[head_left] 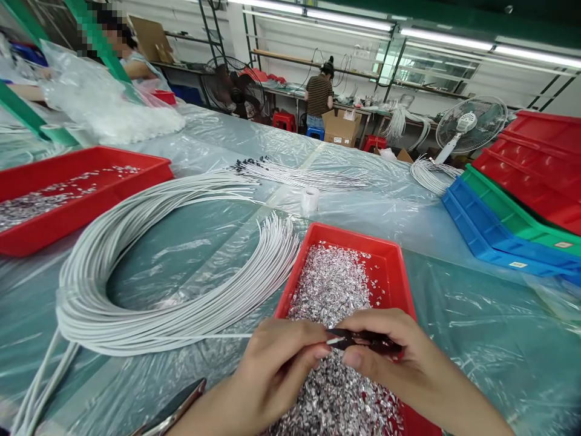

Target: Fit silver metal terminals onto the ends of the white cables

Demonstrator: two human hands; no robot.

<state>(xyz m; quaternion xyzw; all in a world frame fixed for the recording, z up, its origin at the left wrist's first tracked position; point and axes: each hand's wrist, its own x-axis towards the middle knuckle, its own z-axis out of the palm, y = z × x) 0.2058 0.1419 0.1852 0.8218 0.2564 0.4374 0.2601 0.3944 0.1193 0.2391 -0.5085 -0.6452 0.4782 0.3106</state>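
My left hand pinches a thin white cable near its end, thumb and forefinger together. The cable's short white tip pokes out past the fingertips. Dark small pliers lie in the grip of my right hand, their pointed jaws at that cable tip; the handles are mostly hidden by the palm. Both hands are over a red tray full of shiny silver scraps. Left of the tray, a big coil of white cables rests on the plastic-covered table.
A second red tray with silver scraps stands left. Black-ended cables and a clear roll lie beyond. Stacked trays rise at right. A dark-handled tool lies by my left forearm. Other people are farther off.
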